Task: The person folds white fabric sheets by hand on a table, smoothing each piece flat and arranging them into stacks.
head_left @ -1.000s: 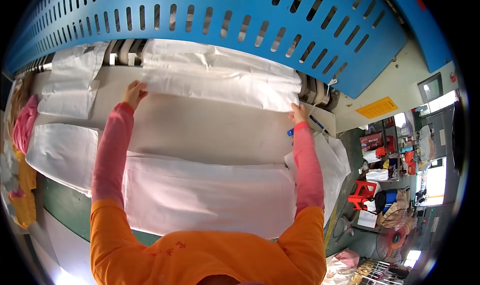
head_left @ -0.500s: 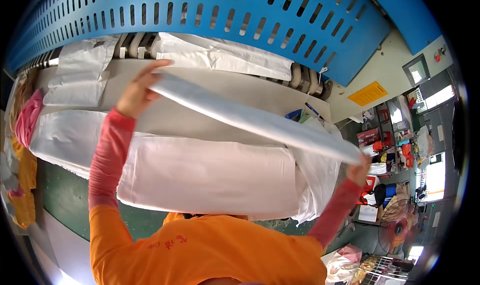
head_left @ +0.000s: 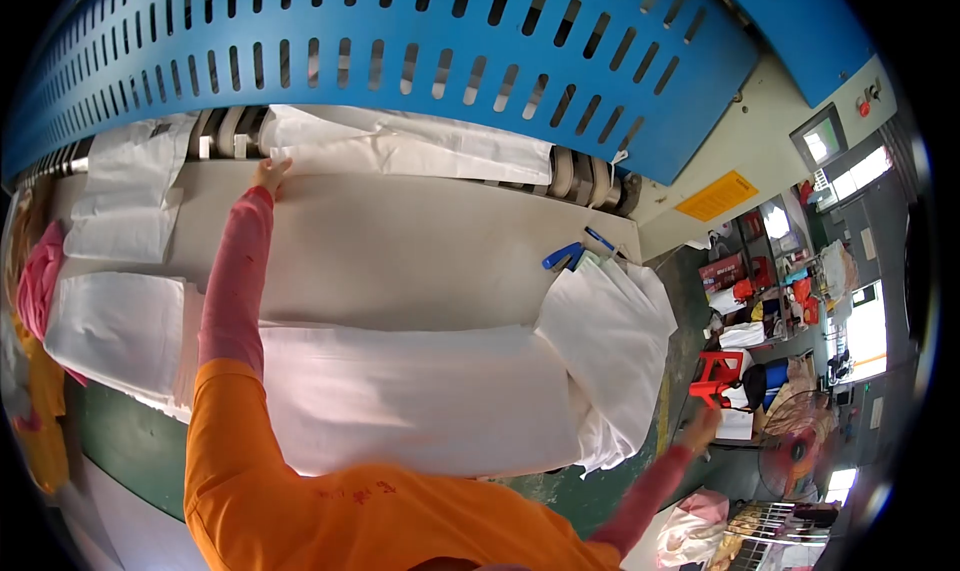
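My left hand (head_left: 268, 176) reaches to the lower left corner of a white cloth (head_left: 400, 151) lying at the machine's rollers. Its fingers are partly stretched out and touch the cloth's edge. Far to the right, my right hand (head_left: 703, 429) hangs beyond the table, smeared by motion, with no cloth visible in it. Between my arms lies a stack of folded white cloth (head_left: 420, 396) along the near table edge. Crumpled white cloth (head_left: 610, 341) drapes over the table's right end.
A blue slotted guard (head_left: 400, 46) spans the rollers (head_left: 575, 176). Another white cloth (head_left: 130, 191) and a second white stack (head_left: 115, 331) are at left, beside a pink cloth (head_left: 40, 276). Blue snips (head_left: 563, 257) and a pen (head_left: 602, 239) lie at right. A fan (head_left: 797, 451) stands beyond.
The folded white cloth stretched between my hands is no longer held. My left hand has moved to the cloth at the rollers; my right hand has dropped down and away from the table.
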A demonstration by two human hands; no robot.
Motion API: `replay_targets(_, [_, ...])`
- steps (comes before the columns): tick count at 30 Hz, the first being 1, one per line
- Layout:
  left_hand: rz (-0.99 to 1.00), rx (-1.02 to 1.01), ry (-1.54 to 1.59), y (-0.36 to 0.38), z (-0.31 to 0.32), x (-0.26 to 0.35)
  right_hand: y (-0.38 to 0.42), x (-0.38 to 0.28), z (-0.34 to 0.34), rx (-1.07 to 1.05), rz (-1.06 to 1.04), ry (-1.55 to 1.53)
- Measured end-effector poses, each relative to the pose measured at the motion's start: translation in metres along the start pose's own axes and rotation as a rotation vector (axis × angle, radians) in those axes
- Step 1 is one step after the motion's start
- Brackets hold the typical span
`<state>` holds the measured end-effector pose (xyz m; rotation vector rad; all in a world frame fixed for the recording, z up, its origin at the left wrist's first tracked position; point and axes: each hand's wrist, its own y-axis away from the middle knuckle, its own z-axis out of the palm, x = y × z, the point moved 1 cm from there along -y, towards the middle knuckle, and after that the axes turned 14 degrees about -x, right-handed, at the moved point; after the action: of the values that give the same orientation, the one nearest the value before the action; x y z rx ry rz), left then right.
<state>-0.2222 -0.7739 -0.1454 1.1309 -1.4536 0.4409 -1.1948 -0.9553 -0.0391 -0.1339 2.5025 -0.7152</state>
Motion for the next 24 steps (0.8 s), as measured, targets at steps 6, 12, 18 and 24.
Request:
replay_targets(6, [0.086, -0.279, 0.206, 0.046, -0.019, -0.003, -0.068, -0.302, 0.237, -1.051, 0.222, -1.19])
replay_targets(12, [-0.094, -0.426, 0.378, 0.178, -0.072, -0.027, -0.042, -0.377, 0.402, -1.098, 0.379, -1.09])
replay_targets(18, [-0.194, -0.402, 0.407, 0.236, -0.111, -0.032, -0.007, -0.384, 0.388, -1.043, 0.248, -0.828])
replay_targets(24, [-0.233, -0.408, 0.474, 0.251, -0.116, -0.028, -0.014, -0.386, 0.371, -1.307, 0.333, -0.85])
